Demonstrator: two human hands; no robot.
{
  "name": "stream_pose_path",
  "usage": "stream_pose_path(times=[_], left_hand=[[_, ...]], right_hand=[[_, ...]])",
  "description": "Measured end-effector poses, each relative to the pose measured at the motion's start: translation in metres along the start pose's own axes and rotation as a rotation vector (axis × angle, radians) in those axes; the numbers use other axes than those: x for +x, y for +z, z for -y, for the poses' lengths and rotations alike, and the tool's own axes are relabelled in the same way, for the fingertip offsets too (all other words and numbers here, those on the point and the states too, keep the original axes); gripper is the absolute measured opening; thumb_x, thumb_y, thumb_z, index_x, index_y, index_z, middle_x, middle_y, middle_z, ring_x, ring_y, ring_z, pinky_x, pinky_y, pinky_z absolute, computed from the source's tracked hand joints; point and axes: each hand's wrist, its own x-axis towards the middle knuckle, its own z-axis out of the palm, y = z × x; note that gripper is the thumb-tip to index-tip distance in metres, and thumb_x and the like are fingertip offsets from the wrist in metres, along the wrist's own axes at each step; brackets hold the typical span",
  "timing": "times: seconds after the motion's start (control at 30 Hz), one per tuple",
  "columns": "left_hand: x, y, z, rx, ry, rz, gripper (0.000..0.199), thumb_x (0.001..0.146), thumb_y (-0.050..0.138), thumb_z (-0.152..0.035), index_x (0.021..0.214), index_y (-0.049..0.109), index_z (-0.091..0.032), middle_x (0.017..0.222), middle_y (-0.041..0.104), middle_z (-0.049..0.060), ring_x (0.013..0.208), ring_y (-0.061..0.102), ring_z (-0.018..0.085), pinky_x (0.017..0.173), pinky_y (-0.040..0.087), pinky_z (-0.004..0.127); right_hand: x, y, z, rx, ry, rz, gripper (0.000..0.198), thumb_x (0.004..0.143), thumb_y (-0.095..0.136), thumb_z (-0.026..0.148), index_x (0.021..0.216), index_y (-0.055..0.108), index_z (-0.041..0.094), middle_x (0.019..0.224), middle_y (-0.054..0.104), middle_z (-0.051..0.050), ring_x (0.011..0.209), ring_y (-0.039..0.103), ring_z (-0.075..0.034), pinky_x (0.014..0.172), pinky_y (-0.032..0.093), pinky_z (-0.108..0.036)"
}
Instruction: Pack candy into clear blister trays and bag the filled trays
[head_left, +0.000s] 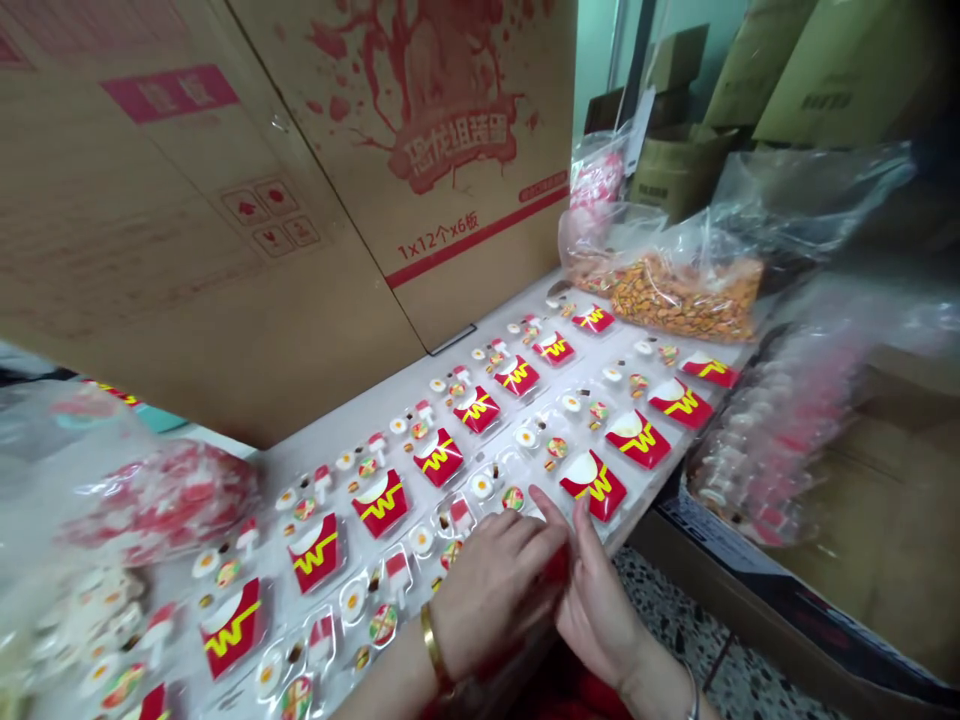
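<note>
My left hand (pixel 499 570), with a gold bracelet at the wrist, is curled and meets my right hand (pixel 604 590) at the table's near edge. My right thumb and a fingertip stick up while its other fingers are hidden. Something red (pixel 553 568) shows between the two hands; its shape is mostly covered. Beyond them lie rows of clear plastic blister trays (pixel 495 515). Several hold a red French fries carton (pixel 594 487) with a yellow mark, a small fried egg (pixel 482 486), a round pizza-like piece (pixel 514 497) and a red-and-white piece (pixel 459 514).
A big cardboard box (pixel 315 250) stands along the table's far side. A bag of small orange-brown pieces (pixel 686 295) lies at the far end, and a bag of red-and-white pieces (pixel 165 495) at left. An open carton (pixel 862 520) with stacked clear trays (pixel 780 430) is at right.
</note>
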Motion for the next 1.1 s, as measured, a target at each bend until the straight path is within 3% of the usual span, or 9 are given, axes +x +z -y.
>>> stream_pose_path(times=[0.13, 0.27, 0.4, 0.57, 0.77, 0.87, 0.97, 1.03, 1.1], left_hand=[[0.008, -0.013, 0.011, -0.09, 0.018, 0.026, 0.027, 0.088, 0.047, -0.025, 0.113, 0.055, -0.022, 0.093, 0.062, 0.006, 0.08, 0.056, 0.017, 0.07, 0.046, 0.029], [0.019, -0.009, 0.048, -0.344, -0.317, -0.2, 0.021, 0.09, 0.045, -0.027, 0.105, 0.058, -0.019, 0.086, 0.061, 0.004, 0.073, 0.056, 0.013, 0.067, 0.044, 0.025], [0.032, 0.019, 0.083, -0.423, -0.583, -0.361, 0.02, 0.085, 0.052, -0.028, 0.103, 0.056, -0.019, 0.072, 0.057, -0.002, 0.064, 0.052, 0.011, 0.063, 0.041, 0.023], [0.048, 0.048, 0.091, -0.286, -0.607, -0.346, 0.015, 0.085, 0.051, -0.027, 0.097, 0.056, -0.021, 0.078, 0.061, -0.001, 0.072, 0.055, 0.013, 0.071, 0.041, 0.028], [0.048, 0.051, 0.076, 0.022, -0.622, -0.282, 0.023, 0.081, 0.056, -0.026, 0.103, 0.058, -0.021, 0.109, 0.057, 0.008, 0.102, 0.052, 0.024, 0.086, 0.038, 0.041], [0.031, 0.039, 0.069, 0.001, -0.59, -0.303, 0.026, 0.081, 0.058, -0.03, 0.105, 0.059, -0.021, 0.11, 0.057, 0.008, 0.102, 0.052, 0.023, 0.086, 0.04, 0.038], [-0.007, 0.014, 0.068, -0.049, -0.515, -0.374, 0.025, 0.082, 0.058, -0.035, 0.102, 0.061, -0.021, 0.104, 0.061, 0.007, 0.1, 0.054, 0.021, 0.085, 0.042, 0.034], [-0.046, -0.008, 0.063, -0.093, -0.517, -0.455, 0.021, 0.084, 0.057, -0.036, 0.098, 0.062, -0.021, 0.1, 0.062, 0.007, 0.096, 0.056, 0.019, 0.086, 0.043, 0.033], [-0.091, -0.029, 0.053, -0.145, -0.571, -0.573, 0.018, 0.086, 0.055, -0.034, 0.095, 0.063, -0.02, 0.097, 0.063, 0.007, 0.094, 0.057, 0.018, 0.086, 0.044, 0.032]], right_hand=[[-0.003, -0.01, 0.004, -0.088, 0.008, 0.041, 0.062, 0.085, 0.039, 0.067, 0.135, 0.042, 0.031, 0.126, 0.057, -0.005, 0.11, 0.056, -0.021, 0.09, 0.045, -0.038], [-0.002, -0.025, 0.01, -0.297, -0.105, -0.03, 0.06, 0.084, 0.041, 0.068, 0.124, 0.053, 0.025, 0.12, 0.06, -0.007, 0.104, 0.058, -0.022, 0.084, 0.045, -0.035], [-0.003, -0.04, 0.012, -0.355, -0.12, -0.085, 0.056, 0.085, 0.039, 0.068, 0.115, 0.056, 0.023, 0.105, 0.064, -0.007, 0.096, 0.059, -0.021, 0.08, 0.045, -0.033], [-0.002, -0.043, 0.01, -0.345, -0.131, -0.106, 0.05, 0.086, 0.041, 0.064, 0.11, 0.056, 0.023, 0.098, 0.064, -0.006, 0.088, 0.06, -0.019, 0.075, 0.047, -0.031], [0.009, -0.059, 0.015, -0.375, -0.055, -0.193, 0.057, 0.073, 0.055, 0.07, 0.104, 0.059, 0.022, 0.089, 0.066, -0.007, 0.078, 0.063, -0.022, 0.066, 0.05, -0.035], [0.012, -0.081, 0.013, -0.486, 0.008, -0.271, 0.057, 0.064, 0.062, 0.07, 0.097, 0.061, 0.024, 0.083, 0.067, -0.009, 0.072, 0.064, -0.027, 0.059, 0.051, -0.039], [0.025, -0.087, 0.009, -0.593, 0.022, -0.188, 0.052, 0.07, 0.057, 0.067, 0.107, 0.059, 0.031, 0.106, 0.067, -0.009, 0.092, 0.064, -0.03, 0.07, 0.053, -0.043], [0.034, -0.067, 0.004, -0.676, 0.061, -0.13, 0.052, 0.069, 0.059, 0.066, 0.108, 0.06, 0.031, 0.11, 0.065, -0.011, 0.095, 0.063, -0.032, 0.072, 0.054, -0.045], [0.039, -0.021, -0.004, -0.766, 0.055, -0.041, 0.053, 0.065, 0.064, 0.062, 0.108, 0.061, 0.031, 0.113, 0.063, -0.013, 0.096, 0.062, -0.033, 0.072, 0.054, -0.046]])
